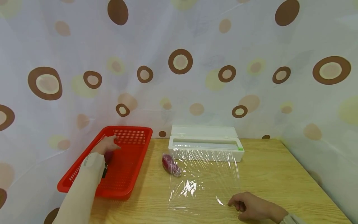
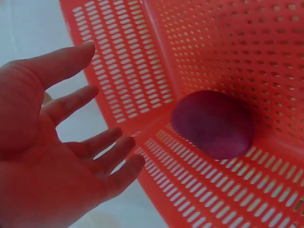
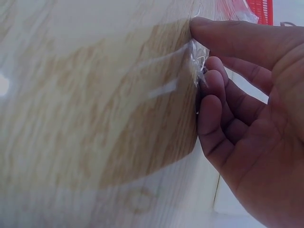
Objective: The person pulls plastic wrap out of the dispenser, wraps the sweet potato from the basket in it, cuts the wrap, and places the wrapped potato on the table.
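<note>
My left hand [image 1: 106, 145] hovers over the left side of a red plastic basket [image 1: 127, 190], its fingers spread and holding nothing. In the left wrist view, a smooth purple oval vegetable [image 2: 213, 124] lies inside the basket, a little apart from the fingertips; its exact kind is unclear. My right hand [image 1: 253, 206] pinches the near right corner of a sheet of clear cling film [image 1: 204, 183]. Crinkled film gathers by the thumb and curled fingers in the right wrist view. The sheet stretches from a white cling film dispenser [image 1: 205, 154] with its lid raised.
A purple vegetable wrapped in film [image 1: 170, 165] lies on the wooden table [image 1: 268, 174], between the basket and the sheet, at the sheet's left edge. A green slide cutter [image 1: 240, 148] sits at the dispenser's right end. A dotted curtain [image 1: 204, 90] hangs behind.
</note>
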